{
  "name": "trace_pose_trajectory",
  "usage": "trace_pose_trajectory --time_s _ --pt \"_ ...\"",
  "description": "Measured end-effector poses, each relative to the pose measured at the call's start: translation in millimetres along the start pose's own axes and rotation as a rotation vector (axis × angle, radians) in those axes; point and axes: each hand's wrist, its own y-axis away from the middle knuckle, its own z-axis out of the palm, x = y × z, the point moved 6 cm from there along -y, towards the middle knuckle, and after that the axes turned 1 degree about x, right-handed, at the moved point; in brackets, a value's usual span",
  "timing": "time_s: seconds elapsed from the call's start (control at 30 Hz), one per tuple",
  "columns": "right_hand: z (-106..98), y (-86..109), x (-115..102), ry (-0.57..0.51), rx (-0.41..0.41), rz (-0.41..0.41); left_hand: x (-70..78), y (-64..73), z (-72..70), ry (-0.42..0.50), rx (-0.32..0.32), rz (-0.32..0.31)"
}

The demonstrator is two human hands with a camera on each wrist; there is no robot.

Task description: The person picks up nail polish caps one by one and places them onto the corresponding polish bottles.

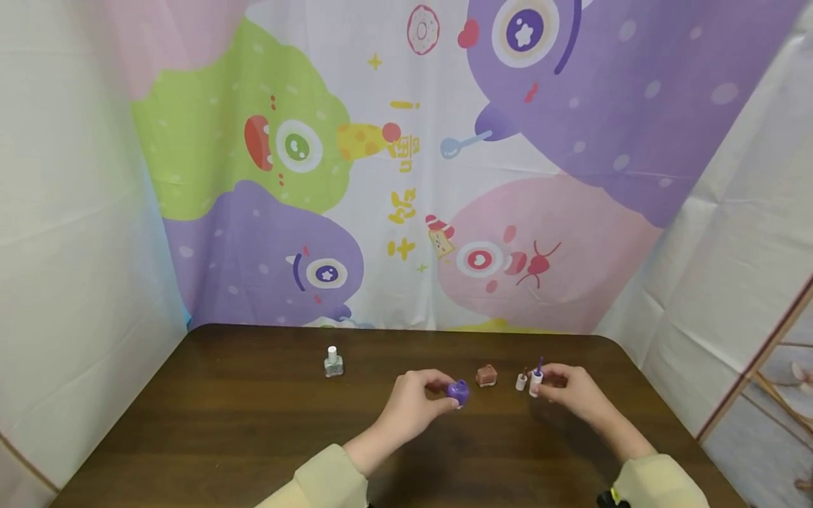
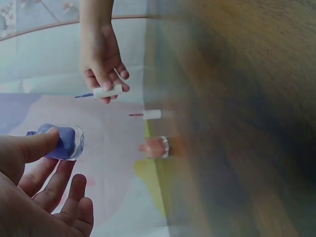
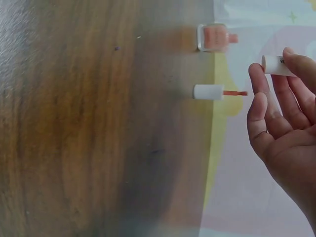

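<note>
My left hand (image 1: 416, 402) pinches an uncapped purple nail polish bottle (image 2: 64, 142) between thumb and fingers, raised off the table in the left wrist view. A white cap (image 1: 536, 383) with a purple brush pointing up is pinched by my right hand (image 1: 574, 395). Beside that cap, a second white cap (image 3: 208, 92) stands on the table with its coral brush upward. The uncapped coral polish bottle (image 1: 486, 375) stands between the two hands, a little farther back.
A capped polish bottle (image 1: 333, 363) with pale glittery contents stands at the back left of the dark wooden table (image 1: 254, 423). Behind the table hangs a printed cartoon curtain (image 1: 381, 296), with white cloth (image 1: 82, 212) at the sides.
</note>
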Motion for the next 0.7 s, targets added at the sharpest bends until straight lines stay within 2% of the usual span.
trace_pose_trajectory --time_s 0.3,0.7 --pt "-7 -0.4 -20 -0.110 0.062 0.015 11.7 1.9 -22.3 -0.029 0.040 0.035" --pt "-14 2.5 -45 -0.129 0.078 -0.021 31.8 6.5 -51.1 -0.067 0.102 0.076"
